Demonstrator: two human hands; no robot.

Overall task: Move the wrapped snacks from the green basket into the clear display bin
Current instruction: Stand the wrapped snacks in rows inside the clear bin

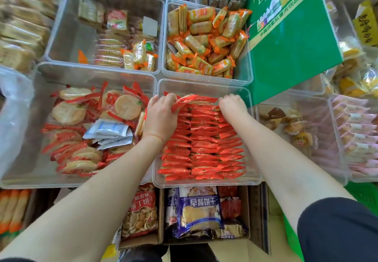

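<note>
A clear display bin [206, 85] sits front and centre, packed with neat rows of red-wrapped snacks [204, 145]. Both hands work at the far end of those rows. My left hand [161, 114] grips a few red packets [188, 100] and holds them tilted at the back of the stack. My right hand [232, 105] has its fingers curled down onto the packets at the back right; whether it holds one is hidden. A corner of green mesh [366, 196] shows at the right edge, possibly the basket.
Clear bins surround the centre one: round crackers in red wrap [81, 126] at left, orange-wrapped snacks [206, 40] behind, a sparsely filled bin [106, 30] at back left, pink packs [356, 134] at right. A green carton [290, 34] leans at back right. Cardboard boxes of biscuit bags [196, 210] stand below.
</note>
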